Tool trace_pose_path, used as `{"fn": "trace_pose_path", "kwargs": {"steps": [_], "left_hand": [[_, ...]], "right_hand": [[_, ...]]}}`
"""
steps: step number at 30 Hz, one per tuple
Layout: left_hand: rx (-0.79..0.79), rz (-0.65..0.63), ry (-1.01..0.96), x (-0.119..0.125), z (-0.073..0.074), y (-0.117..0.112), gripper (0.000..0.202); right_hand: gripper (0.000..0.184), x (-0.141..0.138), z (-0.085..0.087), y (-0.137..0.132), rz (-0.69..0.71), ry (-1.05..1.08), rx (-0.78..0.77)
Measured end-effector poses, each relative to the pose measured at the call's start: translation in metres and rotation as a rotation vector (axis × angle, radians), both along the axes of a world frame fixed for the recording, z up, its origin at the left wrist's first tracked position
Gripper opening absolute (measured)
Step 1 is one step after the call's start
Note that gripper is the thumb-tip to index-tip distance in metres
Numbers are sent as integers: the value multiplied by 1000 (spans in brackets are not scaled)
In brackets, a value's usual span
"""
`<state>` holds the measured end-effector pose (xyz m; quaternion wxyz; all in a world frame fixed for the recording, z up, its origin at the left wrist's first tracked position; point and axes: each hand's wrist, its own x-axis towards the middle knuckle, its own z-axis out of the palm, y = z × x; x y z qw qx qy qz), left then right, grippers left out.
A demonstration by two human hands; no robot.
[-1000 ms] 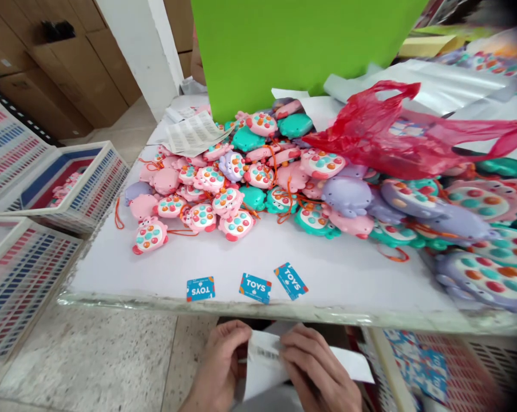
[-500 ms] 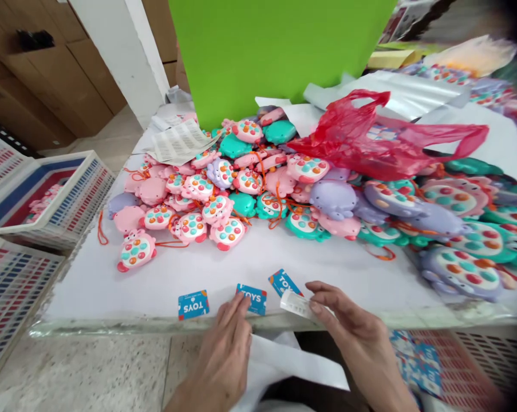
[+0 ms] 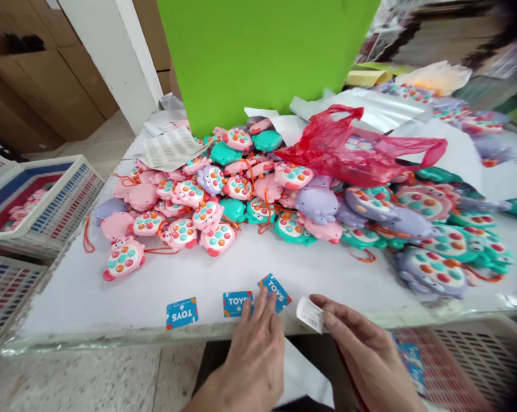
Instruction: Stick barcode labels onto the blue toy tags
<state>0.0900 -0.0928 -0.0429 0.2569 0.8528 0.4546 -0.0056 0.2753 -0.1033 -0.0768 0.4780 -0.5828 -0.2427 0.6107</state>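
Observation:
Three blue cards printed "TOYS" lie near the table's front edge: a left card (image 3: 181, 312), a middle card (image 3: 235, 303) and a tilted right card (image 3: 276, 290). My left hand (image 3: 258, 349) has its fingers stretched out, the tips touching the right card's lower edge and close beside the middle one. A small white barcode label (image 3: 310, 315) is pinched between the thumb and fingers of my right hand (image 3: 365, 349), just right of the cards. Below the table edge, a white sheet of paper (image 3: 303, 377) lies over my lap, partly hidden by my left hand.
A heap of pink, purple and green animal-shaped toys (image 3: 215, 214) with orange cords spreads across the table (image 3: 133, 303). On it lie printed sheets (image 3: 172, 150) and a red plastic bag (image 3: 327, 143). Baskets (image 3: 69, 194) stand left; a red basket (image 3: 451, 360) with cards is lower right.
My left hand has moved right, from the middle card to the right card. The label in my right hand has turned and come away from over the right card. The view has shifted slightly.

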Motion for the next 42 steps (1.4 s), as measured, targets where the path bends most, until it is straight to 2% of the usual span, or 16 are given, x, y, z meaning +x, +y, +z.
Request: {"fn": "trace_pose_path", "kwargs": {"steps": [2, 6, 9, 11, 14, 17, 21, 23, 26, 29, 33, 38, 42], "left_hand": [[-67, -23, -1, 8, 4, 5, 48], [-144, 9, 28, 20, 1, -4, 48], [-182, 62, 121, 13, -3, -14, 39], [-131, 85, 161, -1, -5, -18, 39], [48, 97, 131, -23, -7, -14, 45], [108, 24, 94, -27, -1, 1, 48], [91, -91, 93, -8, 6, 16, 49], [91, -54, 95, 4, 4, 15, 48], [63, 66, 92, 21, -5, 8, 46], [15, 126, 72, 32, -11, -2, 51], [-34, 143, 142, 29, -10, -9, 49], [-112, 22, 107, 9, 2, -5, 44], [-50, 9, 70, 10, -7, -6, 56]], "right_hand": [[23, 1, 3, 0, 18, 71, -11], [17, -8, 10, 4, 75, 313, -23], [17, -19, 15, 12, 114, 442, -6], [19, -25, 18, 18, 163, 474, 3], [22, -30, 22, 22, 265, 452, -4], [22, -25, 23, 22, 321, 396, -13], [21, -10, 20, 21, 278, 320, -29], [21, -5, 19, 25, 262, 316, -10], [21, -2, 19, 37, 227, 342, 31], [22, 0, 23, 46, 189, 323, 56], [24, -5, 30, 35, 171, 266, 36], [23, -17, 27, 14, 210, 395, -36], [20, -20, 21, 23, 171, 365, 29]]}}
